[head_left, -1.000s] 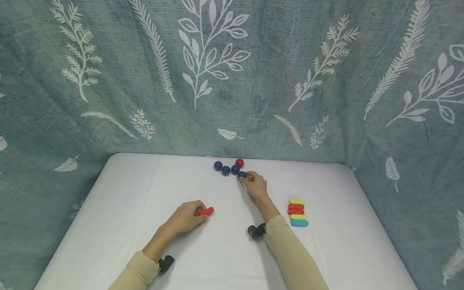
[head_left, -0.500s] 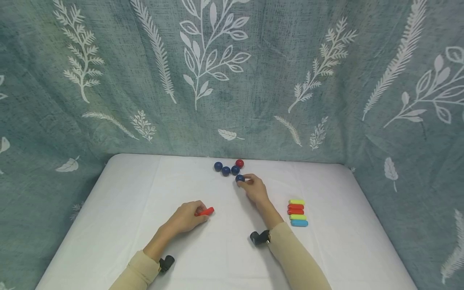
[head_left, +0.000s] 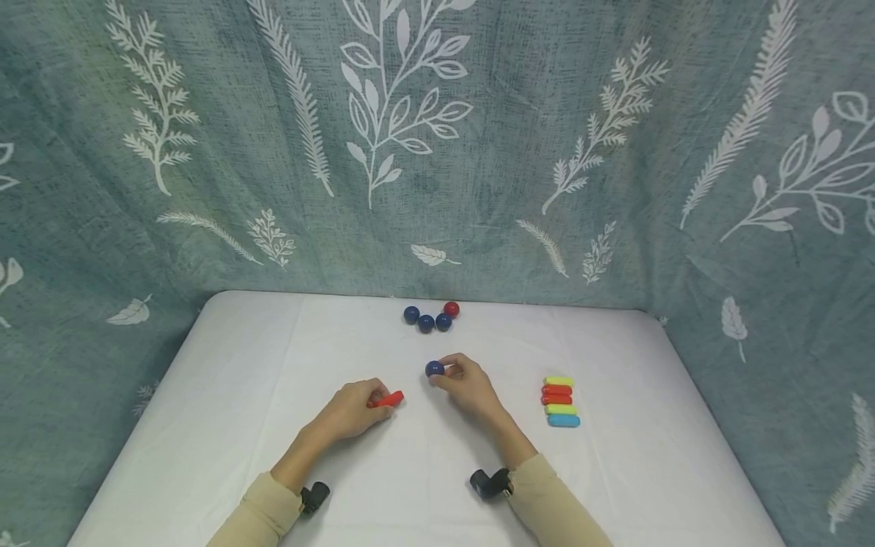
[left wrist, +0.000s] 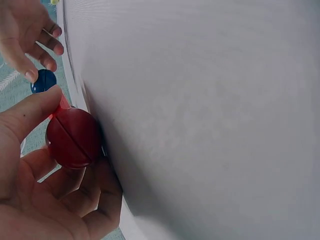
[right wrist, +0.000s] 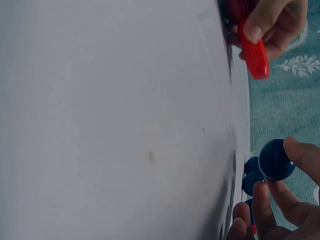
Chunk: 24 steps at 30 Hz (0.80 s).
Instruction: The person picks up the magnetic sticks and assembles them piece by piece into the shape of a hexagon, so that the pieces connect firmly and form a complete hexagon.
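Note:
My left hand (head_left: 352,409) grips a short red stick (head_left: 391,399) low over the white table, left of the middle. A dark red ball (left wrist: 74,138) sits at the near end of that stick in the left wrist view, hidden by the hand in the head view. Across from it, my right hand (head_left: 472,386) pinches a blue ball (head_left: 434,368) between thumb and fingers. In the right wrist view the blue ball (right wrist: 276,160) and the free end of the red stick (right wrist: 256,55) are clearly apart.
Toward the table's back edge lie three blue balls (head_left: 426,324) and a red ball (head_left: 452,309). On the right, several short sticks lie in a column: yellow-green (head_left: 560,410), red (head_left: 557,390) and blue (head_left: 563,421). A patterned green curtain (head_left: 437,228) hangs behind.
My right hand has drawn the blue ball away from the group at the back, toward me and slightly left, nearer the red stick. The left hand has stayed in place.

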Tool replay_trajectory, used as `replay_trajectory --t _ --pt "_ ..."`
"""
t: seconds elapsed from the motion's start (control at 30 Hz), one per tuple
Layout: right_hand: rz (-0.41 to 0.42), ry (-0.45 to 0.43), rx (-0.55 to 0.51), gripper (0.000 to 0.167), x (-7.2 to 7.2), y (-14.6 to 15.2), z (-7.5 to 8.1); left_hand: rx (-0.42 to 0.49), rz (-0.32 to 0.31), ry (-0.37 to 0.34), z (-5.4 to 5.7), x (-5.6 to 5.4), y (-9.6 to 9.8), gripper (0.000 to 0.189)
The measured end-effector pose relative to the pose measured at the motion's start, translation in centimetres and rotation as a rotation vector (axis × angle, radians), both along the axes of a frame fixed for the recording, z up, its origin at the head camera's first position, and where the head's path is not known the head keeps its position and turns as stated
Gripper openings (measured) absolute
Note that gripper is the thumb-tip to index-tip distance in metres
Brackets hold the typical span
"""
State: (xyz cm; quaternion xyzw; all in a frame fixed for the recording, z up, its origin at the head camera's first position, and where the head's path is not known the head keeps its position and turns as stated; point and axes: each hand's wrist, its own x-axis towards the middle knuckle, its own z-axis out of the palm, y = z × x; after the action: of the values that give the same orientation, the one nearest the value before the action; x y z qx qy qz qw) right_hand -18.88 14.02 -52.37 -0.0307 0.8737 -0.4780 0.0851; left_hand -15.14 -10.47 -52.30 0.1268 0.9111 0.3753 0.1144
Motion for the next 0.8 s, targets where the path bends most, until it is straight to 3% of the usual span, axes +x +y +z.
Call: replay_trajectory --t 0.33,0.8 --pt "0.143 0.015 0.011 0.039 1.6 -1.4 -0.7 0.002 0.003 -0.005 0.1 0.0 -0.1 0.021" --pt "0.191 0.062 0.046 0.036 2.0 -2.5 -0.9 0.012 -0.015 0.0 0.2 0.2 0.0 0.019"
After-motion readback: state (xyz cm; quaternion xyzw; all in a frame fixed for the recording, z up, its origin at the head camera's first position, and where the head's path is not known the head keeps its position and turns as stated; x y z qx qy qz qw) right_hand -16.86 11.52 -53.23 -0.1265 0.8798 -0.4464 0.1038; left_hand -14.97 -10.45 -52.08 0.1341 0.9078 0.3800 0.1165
